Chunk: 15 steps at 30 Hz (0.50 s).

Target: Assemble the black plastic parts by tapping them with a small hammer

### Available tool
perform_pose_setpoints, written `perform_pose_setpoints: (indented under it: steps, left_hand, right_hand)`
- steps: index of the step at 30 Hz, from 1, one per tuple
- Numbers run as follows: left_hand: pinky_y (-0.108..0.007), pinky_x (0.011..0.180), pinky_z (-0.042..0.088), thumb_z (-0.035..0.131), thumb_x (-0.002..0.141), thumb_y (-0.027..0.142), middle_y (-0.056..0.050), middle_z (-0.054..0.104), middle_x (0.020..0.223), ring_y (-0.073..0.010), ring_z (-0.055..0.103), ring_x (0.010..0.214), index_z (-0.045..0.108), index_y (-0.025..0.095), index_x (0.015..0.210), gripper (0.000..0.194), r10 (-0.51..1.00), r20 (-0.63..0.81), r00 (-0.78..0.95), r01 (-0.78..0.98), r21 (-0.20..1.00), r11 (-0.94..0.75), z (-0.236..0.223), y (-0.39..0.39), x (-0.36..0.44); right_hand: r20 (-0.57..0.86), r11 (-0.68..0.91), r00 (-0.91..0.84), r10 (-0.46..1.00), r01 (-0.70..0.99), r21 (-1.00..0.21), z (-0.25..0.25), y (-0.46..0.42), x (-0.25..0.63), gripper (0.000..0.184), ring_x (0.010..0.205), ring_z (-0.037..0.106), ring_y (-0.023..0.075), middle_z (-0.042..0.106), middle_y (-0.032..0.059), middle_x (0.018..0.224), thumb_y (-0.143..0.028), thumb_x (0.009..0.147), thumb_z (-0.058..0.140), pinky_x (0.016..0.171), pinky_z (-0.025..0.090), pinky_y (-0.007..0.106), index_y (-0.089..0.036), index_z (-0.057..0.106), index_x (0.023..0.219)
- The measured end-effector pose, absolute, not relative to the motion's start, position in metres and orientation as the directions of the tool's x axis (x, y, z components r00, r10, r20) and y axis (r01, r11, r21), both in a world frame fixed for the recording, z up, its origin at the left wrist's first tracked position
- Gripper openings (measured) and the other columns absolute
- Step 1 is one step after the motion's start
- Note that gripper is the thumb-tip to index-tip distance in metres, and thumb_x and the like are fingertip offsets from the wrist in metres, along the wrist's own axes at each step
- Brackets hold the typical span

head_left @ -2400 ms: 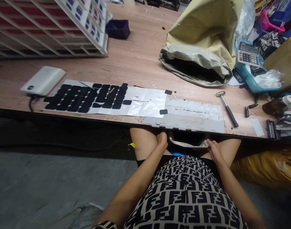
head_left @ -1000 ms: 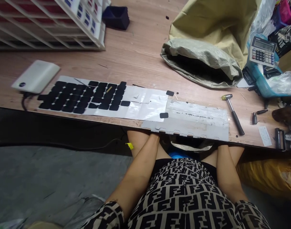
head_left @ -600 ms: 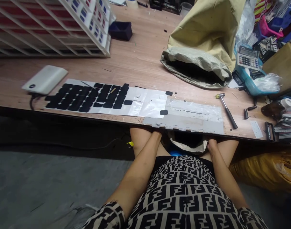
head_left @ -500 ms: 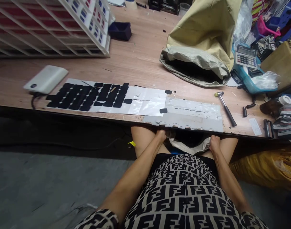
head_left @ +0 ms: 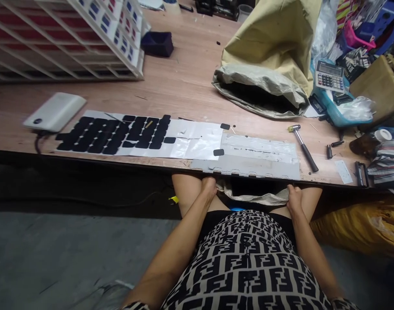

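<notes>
Between my knees, just under the table's front edge, a pale woven sack (head_left: 260, 199) hangs with its mouth spread and its inside dark. My left hand (head_left: 210, 186) is closed on the left side of its rim. The right side of the rim is gripped by my right hand (head_left: 294, 198). Most of the sack below the rim is hidden by the table and my lap. Above my hands, a grey sheet (head_left: 248, 168) lies along the table edge, beside a white sheet (head_left: 193, 144) bearing rows of black rounded pieces (head_left: 93, 134).
A second tan sack (head_left: 268, 47) lies mouth-forward on the table (head_left: 190, 82). To its right are a hammer (head_left: 303, 148), a calculator (head_left: 329, 76) and a jar (head_left: 367, 144). A white device (head_left: 54, 112) and a white rack (head_left: 67, 41) stand left. A yellow sack (head_left: 361, 226) sits lower right.
My hands have moved apart, the left one further left, and the sack's mouth is stretched wider and flatter. The whole view has shifted slightly.
</notes>
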<state>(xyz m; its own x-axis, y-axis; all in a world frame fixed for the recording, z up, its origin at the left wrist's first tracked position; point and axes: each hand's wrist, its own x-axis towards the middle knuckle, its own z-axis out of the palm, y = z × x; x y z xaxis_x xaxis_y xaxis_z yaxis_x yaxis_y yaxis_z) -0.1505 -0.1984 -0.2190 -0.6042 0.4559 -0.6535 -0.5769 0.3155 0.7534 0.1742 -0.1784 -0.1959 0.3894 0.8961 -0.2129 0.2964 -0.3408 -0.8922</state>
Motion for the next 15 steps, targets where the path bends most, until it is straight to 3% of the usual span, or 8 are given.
perform_pose_setpoints:
  steps: [3, 6, 8, 11, 13, 15]
  left_hand:
    - [-0.024, 0.058, 0.048, 0.065, 0.060, 0.007, 0.001, 0.053, 0.058, -0.0161, 0.057, 0.063, 0.057, 0.018, 0.063, 0.014, 0.516, -0.630, -0.580, -0.496, 0.776, 0.390, -0.212, -0.213, -0.147]
    - [-0.026, 0.055, 0.042, 0.070, 0.054, 0.005, 0.003, 0.044, 0.051, -0.0171, 0.051, 0.058, 0.046, 0.021, 0.050, 0.028, 0.623, -0.501, -0.601, -0.161, 0.839, 0.520, -0.198, -0.229, -0.143]
    - [-0.027, 0.060, 0.042, 0.064, 0.058, 0.005, 0.001, 0.045, 0.054, -0.0180, 0.050, 0.061, 0.046, 0.022, 0.050, 0.026, 0.721, -0.306, -0.622, 0.151, 0.856, 0.494, -0.183, -0.237, -0.147]
    - [-0.030, 0.070, 0.044, 0.053, 0.064, 0.005, -0.001, 0.054, 0.065, -0.0191, 0.052, 0.068, 0.060, 0.022, 0.063, 0.018, 0.757, -0.023, -0.653, 0.398, 0.840, 0.368, -0.155, -0.248, -0.167]
    - [-0.030, 0.070, 0.043, 0.053, 0.066, 0.009, 0.000, 0.054, 0.064, -0.0188, 0.051, 0.065, 0.066, 0.023, 0.070, 0.019, 0.765, 0.017, -0.644, 0.435, 0.831, 0.348, -0.136, -0.252, -0.182]
    - [-0.028, 0.063, 0.041, 0.058, 0.067, 0.017, 0.002, 0.050, 0.057, -0.0172, 0.047, 0.058, 0.069, 0.023, 0.072, 0.014, 0.826, -0.071, -0.559, 0.391, 0.856, 0.338, -0.118, -0.252, -0.188]
  right_hand:
    - [-0.213, -0.316, 0.386, 0.898, 0.228, -0.921, -0.185, -0.185, 0.177, 0.044, 0.059, 0.045, 0.0109, 0.046, -0.0081, 0.063, -0.052, 0.062, 0.069, 0.057, 0.042, 0.024, -0.025, 0.038, 0.076]
    - [-0.114, -0.277, 0.403, 0.908, 0.374, -0.885, -0.174, -0.192, 0.182, 0.038, 0.059, 0.046, 0.0119, 0.051, -0.0066, 0.063, -0.049, 0.064, 0.069, 0.059, 0.041, 0.025, -0.024, 0.042, 0.075]
    - [-0.013, -0.265, 0.406, 0.914, 0.572, -0.776, -0.167, -0.194, 0.186, 0.028, 0.059, 0.047, 0.0139, 0.054, -0.0041, 0.062, -0.046, 0.070, 0.064, 0.061, 0.039, 0.027, -0.023, 0.049, 0.074]
    - [0.053, -0.249, 0.332, 0.942, 0.793, -0.556, -0.154, -0.194, 0.193, 0.018, 0.059, 0.048, 0.0163, 0.057, -0.0009, 0.062, -0.040, 0.074, 0.060, 0.064, 0.036, 0.030, -0.022, 0.055, 0.074]
    - [-0.002, -0.242, 0.268, 0.963, 0.867, -0.436, -0.141, -0.190, 0.199, 0.017, 0.060, 0.050, 0.0177, 0.060, 0.0015, 0.063, -0.040, 0.076, 0.060, 0.064, 0.034, 0.030, -0.022, 0.059, 0.073]
    - [-0.103, -0.232, 0.209, 0.972, 0.906, -0.353, -0.125, -0.185, 0.205, 0.021, 0.061, 0.052, 0.0192, 0.063, 0.0038, 0.064, -0.043, 0.078, 0.063, 0.062, 0.032, 0.031, -0.023, 0.064, 0.073]
